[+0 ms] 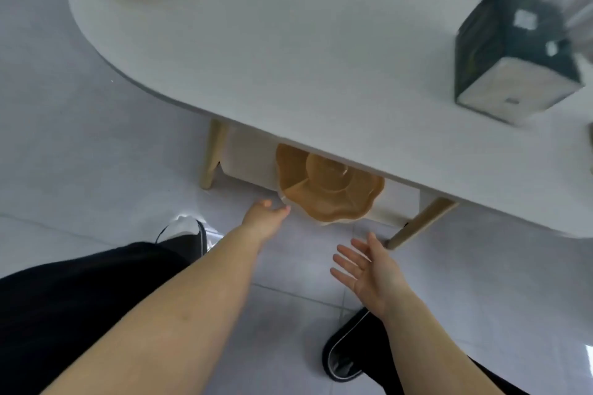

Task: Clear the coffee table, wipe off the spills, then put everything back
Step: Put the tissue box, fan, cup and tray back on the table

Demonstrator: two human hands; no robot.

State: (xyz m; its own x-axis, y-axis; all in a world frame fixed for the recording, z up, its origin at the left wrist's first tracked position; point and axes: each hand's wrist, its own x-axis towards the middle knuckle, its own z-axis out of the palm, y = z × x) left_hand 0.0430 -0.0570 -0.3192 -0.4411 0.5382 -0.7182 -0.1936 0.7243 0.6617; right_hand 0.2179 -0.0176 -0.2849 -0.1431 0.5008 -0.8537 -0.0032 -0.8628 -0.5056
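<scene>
One view only, head-worn, wide-angle. Looks forward and steeply down from above the near long edge of the white tabletop. Tilted, so that edge runs diagonally from upper left to lower right. Close in: floor and under-table space fill the lower half, far tabletop edge cut off at top. Right side motion-blurred.

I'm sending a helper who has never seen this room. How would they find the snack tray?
Find the white oval coffee table. Look beneath its near edge, between the wooden legs. The tan snack tray sits there on the lower shelf, with a scalloped rim and raised centre, unlike the dark box on top.
</scene>
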